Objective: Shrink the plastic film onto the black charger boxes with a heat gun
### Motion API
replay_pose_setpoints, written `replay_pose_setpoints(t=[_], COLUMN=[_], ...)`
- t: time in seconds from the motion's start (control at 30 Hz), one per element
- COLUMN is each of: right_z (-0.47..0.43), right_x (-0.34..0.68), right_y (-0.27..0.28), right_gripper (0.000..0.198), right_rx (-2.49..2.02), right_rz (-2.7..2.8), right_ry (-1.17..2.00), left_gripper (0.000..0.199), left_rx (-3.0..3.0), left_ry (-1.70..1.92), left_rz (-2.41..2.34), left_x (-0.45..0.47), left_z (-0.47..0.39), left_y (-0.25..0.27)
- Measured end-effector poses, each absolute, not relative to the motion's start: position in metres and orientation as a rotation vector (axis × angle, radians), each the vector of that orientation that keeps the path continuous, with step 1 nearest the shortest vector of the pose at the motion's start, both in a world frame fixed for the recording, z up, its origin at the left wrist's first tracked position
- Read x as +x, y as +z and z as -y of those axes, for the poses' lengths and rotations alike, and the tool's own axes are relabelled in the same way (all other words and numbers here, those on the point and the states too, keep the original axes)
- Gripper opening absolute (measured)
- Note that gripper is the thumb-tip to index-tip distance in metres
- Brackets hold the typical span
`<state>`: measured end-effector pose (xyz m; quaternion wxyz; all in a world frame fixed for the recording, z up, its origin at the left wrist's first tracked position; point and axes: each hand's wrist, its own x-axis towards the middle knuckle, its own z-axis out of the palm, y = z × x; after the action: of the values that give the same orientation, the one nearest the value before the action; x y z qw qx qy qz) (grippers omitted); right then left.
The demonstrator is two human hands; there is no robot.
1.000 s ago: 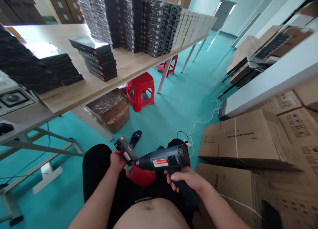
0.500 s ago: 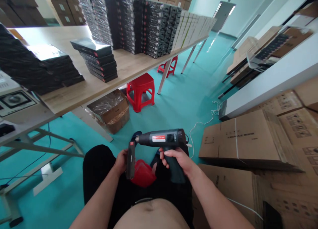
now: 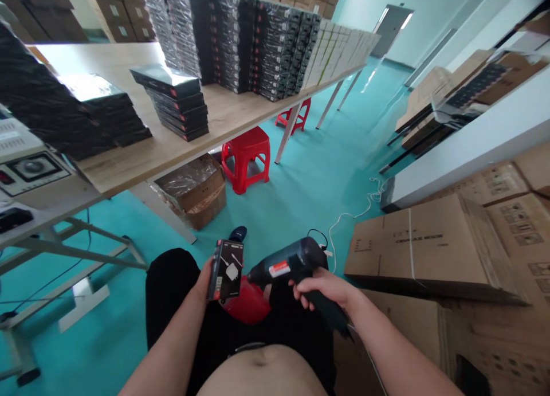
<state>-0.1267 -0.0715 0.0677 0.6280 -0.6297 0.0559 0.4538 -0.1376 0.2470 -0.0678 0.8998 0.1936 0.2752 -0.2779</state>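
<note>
In my left hand (image 3: 205,278) is a small black box (image 3: 227,270) with a white charger and cable pictured on its broad face, which is turned up toward me. My right hand (image 3: 320,287) is wrapped round the handle of a dark heat gun (image 3: 286,261) with a red and white label. The gun's nozzle points left and slightly down, a short way from the box's right edge, not touching it. Below the box and nozzle, a red plastic seat (image 3: 249,305) shows between my legs.
A long table (image 3: 232,112) bears a short stack of black boxes (image 3: 183,104) and tall wrapped stacks (image 3: 240,40). Under it are a red stool (image 3: 247,158) and an open carton (image 3: 200,192). Cardboard boxes (image 3: 404,241) stand at right; a white cord (image 3: 344,215) crosses the floor.
The box has turned from its narrow side to show its printed broad face. The heat gun has tilted, its nozzle dropping from the box's top edge to lower down and right of it.
</note>
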Motion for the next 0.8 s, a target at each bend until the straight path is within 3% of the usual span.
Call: replay_pose_setpoints(t=[0.13, 0.23, 0.4, 0.5, 0.8], right_z=[0.055, 0.032, 0.029, 0.048, 0.028], right_x=[-0.107, -0.103, -0.117, -0.124, -0.138], right_y=[0.049, 0.051, 0.074, 0.08, 0.072], right_gripper=[0.024, 0.026, 0.028, 0.027, 0.028], right_rx=[-1.455, -1.412, -1.339, -1.368, -1.408], right_rz=[-0.2, -0.168, 0.04, 0.126, -0.091], right_ry=[0.798, 0.775, 1.114, 1.315, 0.917], left_gripper=[0.064, 0.058, 0.032, 0.031, 0.036], left_rx=[0.428, 0.478, 0.651, 0.919, 1.825], left_ry=[-0.631, -0.624, -0.436, -0.239, 0.064], left_rz=[-0.516, -0.51, -0.673, -0.684, -0.121], left_x=[-0.139, -0.142, -0.142, -0.14, -0.134], left_z=[-0.241, -0.241, -0.244, -0.241, -0.234], left_y=[-0.056, -0.053, -0.068, -0.082, -0.111])
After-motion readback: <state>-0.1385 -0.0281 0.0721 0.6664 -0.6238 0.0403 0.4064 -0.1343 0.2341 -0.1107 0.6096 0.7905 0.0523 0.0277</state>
